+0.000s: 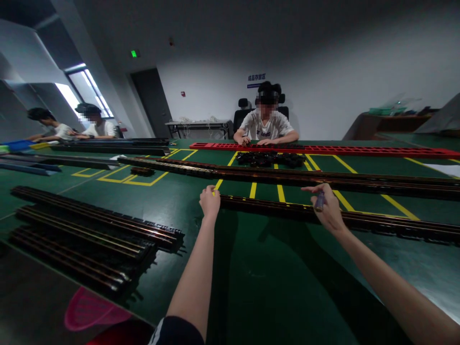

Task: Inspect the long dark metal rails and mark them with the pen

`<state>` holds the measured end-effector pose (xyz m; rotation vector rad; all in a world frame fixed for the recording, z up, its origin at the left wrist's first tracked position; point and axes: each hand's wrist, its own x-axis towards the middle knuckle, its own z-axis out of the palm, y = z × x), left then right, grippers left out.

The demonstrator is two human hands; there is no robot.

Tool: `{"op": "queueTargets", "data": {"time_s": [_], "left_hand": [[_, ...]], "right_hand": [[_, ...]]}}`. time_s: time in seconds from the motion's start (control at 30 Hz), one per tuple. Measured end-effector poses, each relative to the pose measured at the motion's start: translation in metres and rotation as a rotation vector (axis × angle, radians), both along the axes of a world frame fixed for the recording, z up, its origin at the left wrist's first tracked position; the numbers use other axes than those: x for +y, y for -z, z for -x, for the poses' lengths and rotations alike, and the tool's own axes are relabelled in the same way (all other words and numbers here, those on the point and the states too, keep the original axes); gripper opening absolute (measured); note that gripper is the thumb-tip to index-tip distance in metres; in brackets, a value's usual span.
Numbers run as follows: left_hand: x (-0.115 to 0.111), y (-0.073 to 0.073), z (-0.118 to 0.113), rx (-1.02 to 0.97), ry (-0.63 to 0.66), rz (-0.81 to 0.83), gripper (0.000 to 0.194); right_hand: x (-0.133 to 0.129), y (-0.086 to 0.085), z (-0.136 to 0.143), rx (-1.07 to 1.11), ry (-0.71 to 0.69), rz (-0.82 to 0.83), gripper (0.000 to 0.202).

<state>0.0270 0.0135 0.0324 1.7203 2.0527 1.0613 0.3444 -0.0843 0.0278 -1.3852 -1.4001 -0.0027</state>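
Note:
A long dark rail assembly (268, 206) lies across the green table in front of me. At its left end is my left hand (209, 201), its fingers curled round the end. My right hand (327, 207) is over the rail farther right, wrapped round a small purplish cylindrical tool (319, 201), with the index finger pointing left. Just beyond, a second long bundle of dark rails (244, 173) runs roughly parallel. Several more dark rails with metallic strips (89, 215) lie side by side to the left of my left arm.
Across the green table (172, 189), marked with yellow tape, a person (268, 127) sits behind a red slotted tray (359, 151) and a heap of black parts (269, 159). Two other people sit at the far left. A pink basket (93, 309) stands below the near edge.

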Motion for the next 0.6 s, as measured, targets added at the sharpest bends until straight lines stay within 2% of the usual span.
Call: {"op": "queueTargets", "data": {"time_s": [0.07,0.17,0.27,0.47,0.6], "left_hand": [[-0.001,0.008,0.008,0.015,-0.073,0.062,0.028],[-0.002,0.015,0.010,0.035,-0.061,0.067,0.035],[-0.002,0.017,0.006,0.082,-0.016,0.090,0.040],[0.003,0.017,0.005,0.115,0.048,0.131,0.043],[0.003,0.016,0.006,0.132,0.064,0.155,0.043]], "right_hand": [[0.011,-0.013,0.017,0.149,-0.133,0.031,0.008],[0.033,-0.028,0.045,0.280,-0.318,0.136,0.009],[0.056,-0.033,0.073,0.316,-0.469,0.261,0.020],[0.079,-0.025,0.129,0.296,-0.448,0.265,0.042],[0.087,-0.020,0.153,0.248,-0.416,0.285,0.042]]}}
